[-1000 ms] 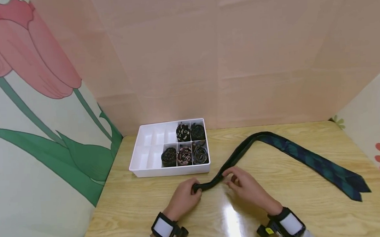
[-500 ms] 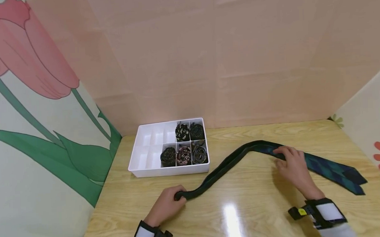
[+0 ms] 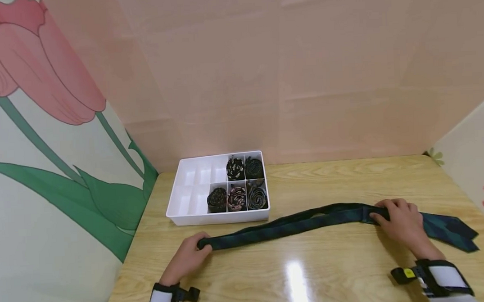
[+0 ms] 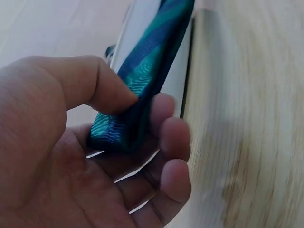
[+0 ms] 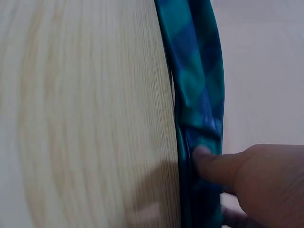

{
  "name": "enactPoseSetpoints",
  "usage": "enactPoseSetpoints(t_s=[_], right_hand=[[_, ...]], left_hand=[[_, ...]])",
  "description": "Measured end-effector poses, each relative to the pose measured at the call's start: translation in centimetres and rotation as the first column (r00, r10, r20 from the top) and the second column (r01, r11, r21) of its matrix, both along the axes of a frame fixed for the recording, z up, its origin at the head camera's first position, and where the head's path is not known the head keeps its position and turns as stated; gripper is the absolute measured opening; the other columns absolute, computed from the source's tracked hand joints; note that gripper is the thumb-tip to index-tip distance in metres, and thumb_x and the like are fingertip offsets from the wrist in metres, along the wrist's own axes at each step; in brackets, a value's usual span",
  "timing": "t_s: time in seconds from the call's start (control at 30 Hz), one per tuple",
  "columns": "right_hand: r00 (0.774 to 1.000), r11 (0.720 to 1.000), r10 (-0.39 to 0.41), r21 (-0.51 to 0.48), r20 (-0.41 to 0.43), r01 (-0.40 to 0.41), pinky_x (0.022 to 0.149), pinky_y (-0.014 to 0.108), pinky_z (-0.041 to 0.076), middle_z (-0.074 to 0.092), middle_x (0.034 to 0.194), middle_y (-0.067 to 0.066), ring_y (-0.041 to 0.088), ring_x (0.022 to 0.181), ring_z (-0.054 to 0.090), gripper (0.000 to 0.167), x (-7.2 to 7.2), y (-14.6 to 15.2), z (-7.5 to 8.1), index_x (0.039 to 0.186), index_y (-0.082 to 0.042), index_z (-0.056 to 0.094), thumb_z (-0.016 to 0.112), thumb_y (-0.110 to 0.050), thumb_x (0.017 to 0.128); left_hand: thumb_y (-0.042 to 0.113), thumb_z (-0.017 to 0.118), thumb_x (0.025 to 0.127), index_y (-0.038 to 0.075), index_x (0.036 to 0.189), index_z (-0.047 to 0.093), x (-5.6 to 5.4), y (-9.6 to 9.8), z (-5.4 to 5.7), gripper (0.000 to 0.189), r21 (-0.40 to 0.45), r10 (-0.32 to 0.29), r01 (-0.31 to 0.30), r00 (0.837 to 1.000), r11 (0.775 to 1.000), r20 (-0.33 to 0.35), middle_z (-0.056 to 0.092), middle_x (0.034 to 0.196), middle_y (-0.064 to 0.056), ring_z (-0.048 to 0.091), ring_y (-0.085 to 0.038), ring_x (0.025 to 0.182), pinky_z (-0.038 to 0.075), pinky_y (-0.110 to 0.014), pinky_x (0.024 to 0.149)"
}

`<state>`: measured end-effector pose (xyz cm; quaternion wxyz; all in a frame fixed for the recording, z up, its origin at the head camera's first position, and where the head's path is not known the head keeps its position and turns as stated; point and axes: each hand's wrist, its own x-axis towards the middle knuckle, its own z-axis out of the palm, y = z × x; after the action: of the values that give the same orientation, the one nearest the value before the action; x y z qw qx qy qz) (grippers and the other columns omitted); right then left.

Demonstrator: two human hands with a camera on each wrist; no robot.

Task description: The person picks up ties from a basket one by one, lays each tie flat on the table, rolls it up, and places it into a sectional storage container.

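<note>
A green and navy necktie [image 3: 278, 229], doubled over, stretches across the table from hand to hand. My left hand [image 3: 186, 257] pinches its folded loop end. In the left wrist view the thumb [image 4: 114, 92] presses the fabric against curled fingers. Far to the right, my right hand [image 3: 403, 225] grips the tie short of its pointed ends, which stick out past the hand. Seen from the right wrist, the thumb [image 5: 218, 164] lies on the tie [image 5: 192, 71] just below a stitched band, with the other fingers mostly hidden behind it.
A white divided box [image 3: 222, 218] stands behind the tie, left of centre. Several dark rolled ties, such as a spiral roll [image 3: 256, 198], fill its right compartments. The wooden table [image 3: 332, 264] ends at a peach backdrop [image 3: 304, 98], with flower-printed panels at both sides.
My left hand has drawn the loop end leftward. My right hand has slid from mid-tie to near the wide ends and taken hold there, and the bent tie is now nearly straight.
</note>
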<state>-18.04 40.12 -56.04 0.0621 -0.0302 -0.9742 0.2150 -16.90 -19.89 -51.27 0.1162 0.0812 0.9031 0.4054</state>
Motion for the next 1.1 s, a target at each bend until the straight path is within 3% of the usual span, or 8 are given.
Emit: enactPoseSetpoints(t_s=[0.13,0.27,0.4,0.53,0.63,0.83,1.1], right_hand=[[0.997,0.996,0.083,0.039,0.0,-0.083,0.084,0.07,0.038,0.071,0.111,0.025,0.055,0.103,0.055,0.023,0.0,1.1,0.1,0.112,-0.006,0.069,0.073,-0.026,0.102],[0.98,0.979,0.197,0.057,0.02,-0.197,0.072,0.057,0.053,0.079,0.097,0.008,0.032,0.083,0.07,0.018,0.0,1.8,0.3,0.108,-0.014,0.076,0.073,-0.03,0.101],[0.971,0.971,0.238,0.029,-0.027,-0.237,0.082,0.059,0.049,0.079,0.103,0.01,0.039,0.094,0.071,0.011,0.6,2.3,0.1,0.106,-0.013,0.078,0.079,-0.019,0.096],[0.966,0.972,0.233,0.013,-0.115,-0.234,0.091,0.062,0.037,0.075,0.108,0.019,0.048,0.103,0.063,0.02,1.7,2.8,-0.5,0.109,-0.006,0.076,0.081,-0.002,0.09],[0.977,0.982,0.188,0.014,-0.104,-0.187,0.093,0.067,0.032,0.068,0.114,0.029,0.052,0.108,0.055,0.02,2.3,3.2,-0.6,0.112,-0.002,0.074,0.078,-0.003,0.092],[0.995,0.996,0.075,0.049,-0.067,-0.071,0.091,0.07,0.031,0.059,0.12,0.039,0.055,0.11,0.047,0.019,3.1,3.9,-0.3,0.113,-0.001,0.072,0.076,-0.006,0.095],[0.992,0.997,0.063,0.054,-0.107,-0.058,0.093,0.071,0.032,0.06,0.118,0.039,0.057,0.108,0.049,0.019,3.0,4.2,-0.8,0.11,0.0,0.072,0.078,-0.003,0.093]], left_hand=[[0.014,0.063,0.097,0.009,0.116,0.071,-0.2,-0.9,0.1,0.021,0.083,0.131,-0.139,0.988,0.987,0.086,0.065,0.09,-0.004,0.056,-0.017,0.075,0.044,-0.026,0.067],[0.015,0.059,0.097,0.006,0.118,0.068,-0.5,-1.6,0.3,0.024,0.155,0.267,-0.292,0.95,0.944,0.16,0.056,0.073,-0.002,0.051,-0.016,0.065,0.041,-0.027,0.058],[0.016,0.057,0.1,0.003,0.106,0.065,-1.1,-2.2,0.2,0.016,0.189,0.352,-0.382,0.92,0.905,0.173,0.047,0.062,0.001,0.044,-0.015,0.056,0.038,-0.028,0.055],[0.018,0.059,0.103,0.002,0.096,0.061,-1.4,-2.9,0.1,0.018,0.146,0.39,-0.407,0.911,0.902,0.131,0.05,0.062,0.0,0.045,-0.016,0.056,0.039,-0.03,0.058],[0.021,0.061,0.102,-0.001,0.099,0.064,-1.5,-3.2,0.0,0.022,0.06,0.407,-0.412,0.91,0.909,0.076,0.058,0.065,-0.002,0.05,-0.016,0.059,0.04,-0.031,0.061],[0.023,0.063,0.102,0.0,0.096,0.067,-2.1,-3.2,-0.6,0.024,-0.022,0.419,-0.419,0.908,0.908,0.009,0.062,0.066,-0.001,0.055,-0.015,0.06,0.042,-0.03,0.062],[0.024,0.069,0.097,-0.001,0.098,0.072,-1.9,-2.4,-0.8,0.025,-0.146,0.44,-0.46,0.886,0.876,-0.147,0.071,0.082,-0.009,0.063,-0.021,0.074,0.048,-0.035,0.066]])
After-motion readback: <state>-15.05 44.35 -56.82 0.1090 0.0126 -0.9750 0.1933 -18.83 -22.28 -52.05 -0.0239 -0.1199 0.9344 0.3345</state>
